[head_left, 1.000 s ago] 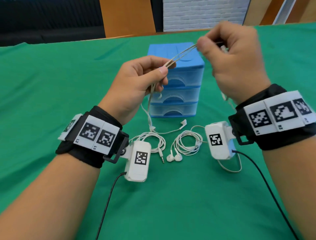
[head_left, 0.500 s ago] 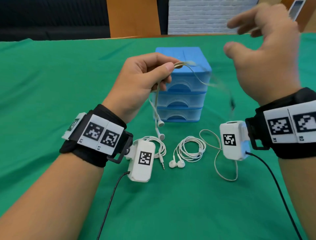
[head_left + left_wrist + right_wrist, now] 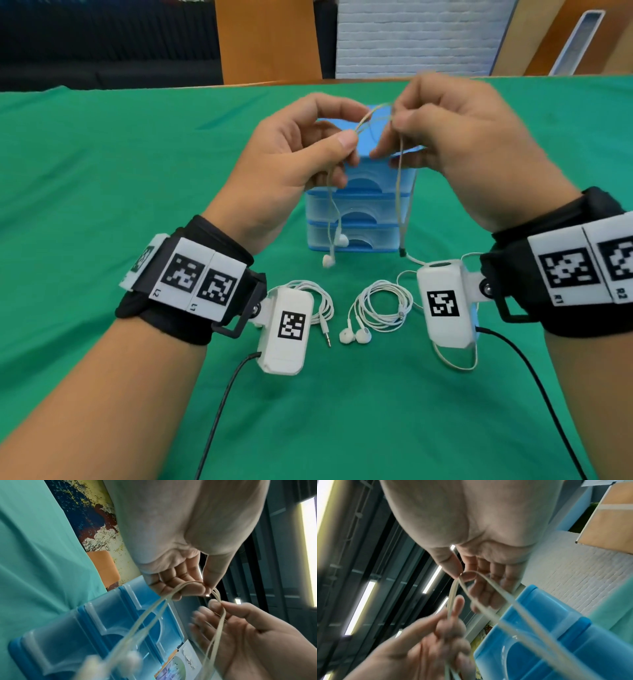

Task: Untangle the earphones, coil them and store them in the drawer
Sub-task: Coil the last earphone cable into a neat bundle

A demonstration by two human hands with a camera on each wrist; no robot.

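A cream earphone cable [image 3: 371, 114] arches between my two hands above the blue drawer unit [image 3: 359, 205]. My left hand [image 3: 352, 137] pinches it between thumb and forefinger, and its two earbuds [image 3: 337, 240] dangle below in front of the drawers. My right hand [image 3: 394, 120] pinches the cable close by; a strand hangs from it down to the table. In the left wrist view the left hand [image 3: 206, 589] and the right hand [image 3: 221, 604] hold the cable [image 3: 154, 605]. The right wrist view shows the right hand [image 3: 460, 576] pinching the looped cable [image 3: 488, 582].
Two coiled white earphones lie on the green tablecloth [image 3: 102, 171]: one [image 3: 322, 301] partly behind the left wrist camera, the other [image 3: 380, 306] in the middle. All three drawers are shut. A slack loop of the cream cable [image 3: 457, 365] lies under the right wrist.
My right hand, raised and spread half a second ago, has come back down to the left and pinches the cable beside the left hand. The earbuds hang lower.
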